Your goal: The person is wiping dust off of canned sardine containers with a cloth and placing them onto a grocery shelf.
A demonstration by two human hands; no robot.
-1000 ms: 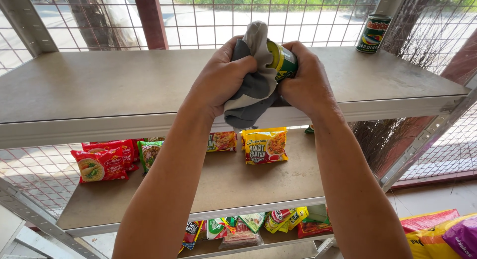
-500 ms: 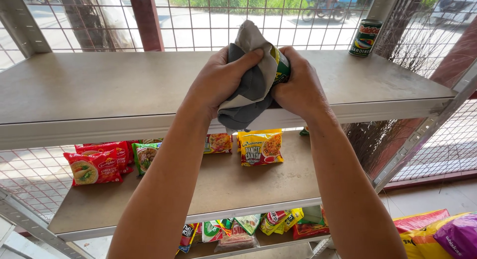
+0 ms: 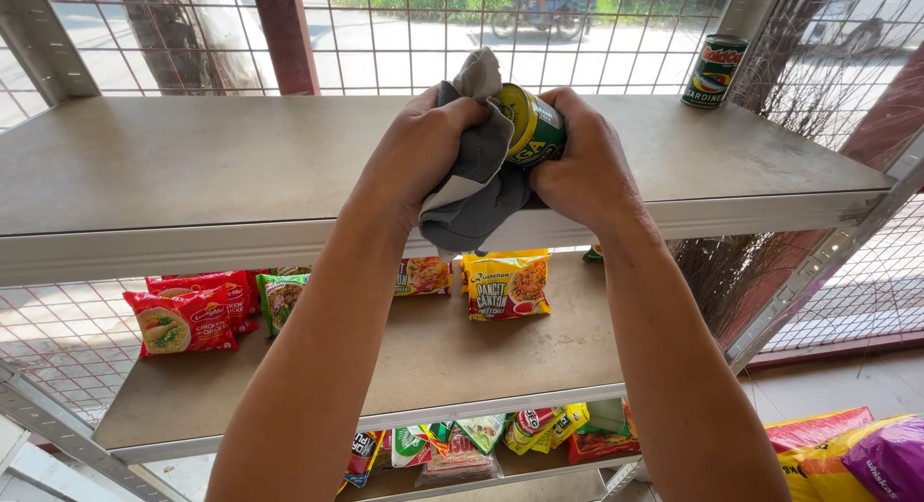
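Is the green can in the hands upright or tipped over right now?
Tipped. The green can lies sideways in the right hand, its yellow end facing the camera, while the left hand presses a grey cloth against it.

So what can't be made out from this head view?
- Can: its body and far end are covered by the cloth and right hand.
- Left hand: its fingertips are buried in the cloth.
- Bottom shelf packets: half hidden by the middle shelf and the arms.
- Bags: cut off by the frame corner.

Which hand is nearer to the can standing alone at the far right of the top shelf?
Right. The right hand, gripping a green can, is on the side of the lone can. The left hand, holding a grey cloth, is farther away.
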